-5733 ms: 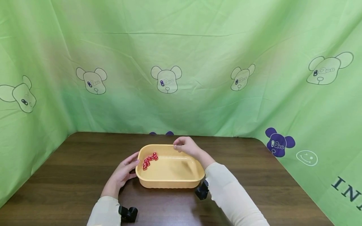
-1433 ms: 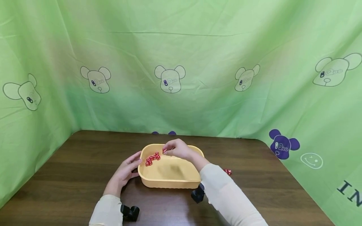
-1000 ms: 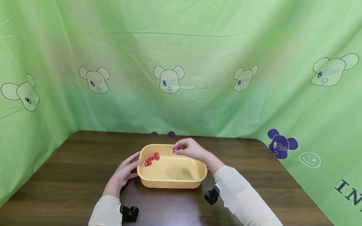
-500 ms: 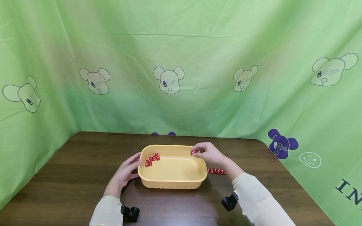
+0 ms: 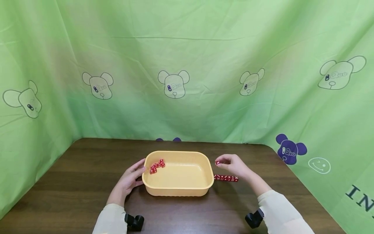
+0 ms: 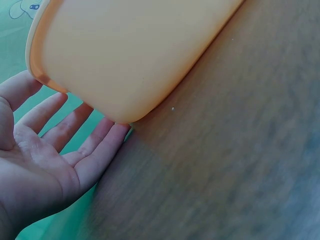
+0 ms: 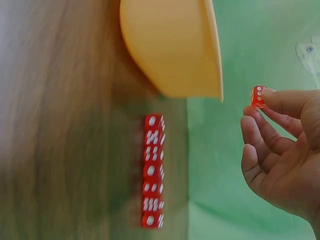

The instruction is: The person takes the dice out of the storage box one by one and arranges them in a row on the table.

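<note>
Nearest to us, two pale sleeves (image 5: 109, 221) come in over the dark wooden surface (image 5: 73, 182), each with a black wrist camera. Our left hand (image 5: 128, 178) lies with fingers straight and relaxed, their tips against the left end wall of the yellow tub (image 5: 178, 190), holding nothing. Our right hand (image 5: 235, 165) hovers just right of the tub, thumb and forefinger pinching a single red die (image 7: 258, 96) above the surface. Below it, just beside the tub's right wall, lies the row of dice (image 7: 152, 171), seven that we can count, touching face to face in a straight line. To do this well, we judge, we should bring the die down at one end of the row, square to its neighbour, and let go gently so the line is not nudged crooked; the left hand's bracing keeps the tub from sliding into the row. The die is small, translucent red with white pips, so a light fingertip pinch suits it. Farther in, at the tub's far left corner, a cluster of dice (image 5: 156, 165) waits. Beyond stands the green cloth (image 5: 187, 81) printed with bear faces.
</note>
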Demonstrator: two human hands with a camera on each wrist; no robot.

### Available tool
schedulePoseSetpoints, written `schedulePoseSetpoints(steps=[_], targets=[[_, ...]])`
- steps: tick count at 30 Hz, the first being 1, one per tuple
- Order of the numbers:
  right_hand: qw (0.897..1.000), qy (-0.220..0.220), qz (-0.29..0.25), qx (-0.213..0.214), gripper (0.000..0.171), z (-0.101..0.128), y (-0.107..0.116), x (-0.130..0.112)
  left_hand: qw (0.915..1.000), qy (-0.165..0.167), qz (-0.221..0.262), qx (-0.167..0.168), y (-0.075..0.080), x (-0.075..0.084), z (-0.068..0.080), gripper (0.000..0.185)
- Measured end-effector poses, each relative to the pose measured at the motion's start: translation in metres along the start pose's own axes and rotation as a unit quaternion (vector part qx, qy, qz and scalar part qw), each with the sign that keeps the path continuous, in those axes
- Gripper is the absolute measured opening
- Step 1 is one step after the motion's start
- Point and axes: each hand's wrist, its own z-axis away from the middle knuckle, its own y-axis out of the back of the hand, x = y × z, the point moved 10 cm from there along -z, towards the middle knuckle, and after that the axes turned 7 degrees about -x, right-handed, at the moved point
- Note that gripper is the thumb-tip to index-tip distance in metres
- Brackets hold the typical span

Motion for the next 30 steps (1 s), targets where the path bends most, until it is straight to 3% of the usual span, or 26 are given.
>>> schedulePoseSetpoints(steps=[16, 30], targets=[[0.998, -0.055, 0.002, 0.030, 0.015, 0.036, 0.026, 0.045, 0.9999, 0.008, 0.004, 0.006, 0.001, -0.002, 0.000, 0.049], [0.991, -0.116, -0.028, 0.060, 0.017, 0.058, 0.027, 0.092, 1.0000, 0.006, -0.001, 0.008, 0.001, 0.000, 0.000, 0.049]])
